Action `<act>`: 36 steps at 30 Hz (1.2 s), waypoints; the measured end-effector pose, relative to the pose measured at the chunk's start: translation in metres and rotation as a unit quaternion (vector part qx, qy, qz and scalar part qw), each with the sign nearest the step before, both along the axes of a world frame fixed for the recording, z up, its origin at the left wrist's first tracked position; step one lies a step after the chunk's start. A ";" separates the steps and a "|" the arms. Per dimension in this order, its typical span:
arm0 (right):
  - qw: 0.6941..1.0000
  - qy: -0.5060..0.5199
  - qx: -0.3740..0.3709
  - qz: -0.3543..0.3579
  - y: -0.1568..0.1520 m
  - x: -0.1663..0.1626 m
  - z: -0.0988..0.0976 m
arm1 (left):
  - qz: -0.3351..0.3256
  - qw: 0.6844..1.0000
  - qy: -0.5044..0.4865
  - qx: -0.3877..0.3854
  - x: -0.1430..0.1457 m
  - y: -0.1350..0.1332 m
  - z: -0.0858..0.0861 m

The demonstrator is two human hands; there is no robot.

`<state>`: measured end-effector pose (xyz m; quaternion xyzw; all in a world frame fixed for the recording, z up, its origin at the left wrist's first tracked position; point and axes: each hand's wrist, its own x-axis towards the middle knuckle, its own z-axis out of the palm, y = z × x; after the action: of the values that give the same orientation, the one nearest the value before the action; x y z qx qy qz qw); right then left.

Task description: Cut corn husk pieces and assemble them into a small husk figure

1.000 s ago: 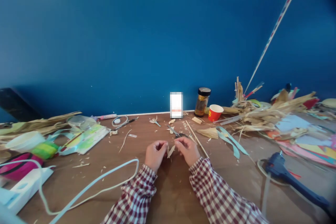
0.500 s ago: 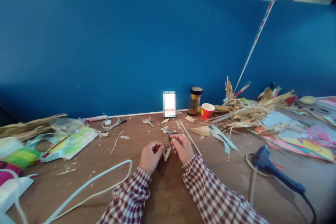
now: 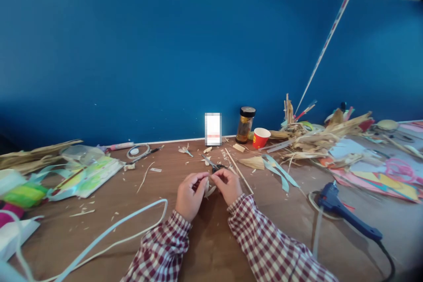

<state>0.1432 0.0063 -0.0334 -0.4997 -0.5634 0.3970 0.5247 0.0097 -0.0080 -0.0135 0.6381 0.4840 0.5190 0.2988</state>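
My left hand (image 3: pixel 191 194) is closed in a pinch on a small pale piece of corn husk (image 3: pixel 209 191), whose curled end hangs below the fingertips. Close against it, my right hand (image 3: pixel 228 186) pinches with thumb and forefinger; what lies between them is too small to make out. Just beyond my right fingers a pair of scissors (image 3: pixel 215 167) with dark handles rests on the table, blades pointing away to the left. A thin pale stick (image 3: pixel 240 172) lies to the right of the scissors. Past them sits a small husk flower (image 3: pixel 185 150).
A blue glue gun (image 3: pixel 346 213) with its cord lies at right. Dried husks (image 3: pixel 317 141), a red paper cup (image 3: pixel 261 138) and a lidded jar (image 3: pixel 245 125) stand toward the blue partition (image 3: pixel 165 53). A pale cable (image 3: pixel 119 224) loops at left on the brown table (image 3: pixel 211 251).
My right hand has shifted slightly toward me, away from the scissors handles, and its fingertips have come up to my left fingertips. The husk piece has turned and shows less.
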 end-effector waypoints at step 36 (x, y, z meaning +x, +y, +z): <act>0.999 -0.029 0.023 0.011 -0.003 -0.002 0.002 | 0.002 1.000 0.006 -0.012 -0.002 0.003 -0.007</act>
<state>0.1409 0.0031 -0.0316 -0.4927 -0.5925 0.3754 0.5151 0.0076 -0.0048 -0.0209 0.6364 0.4935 0.5099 0.3025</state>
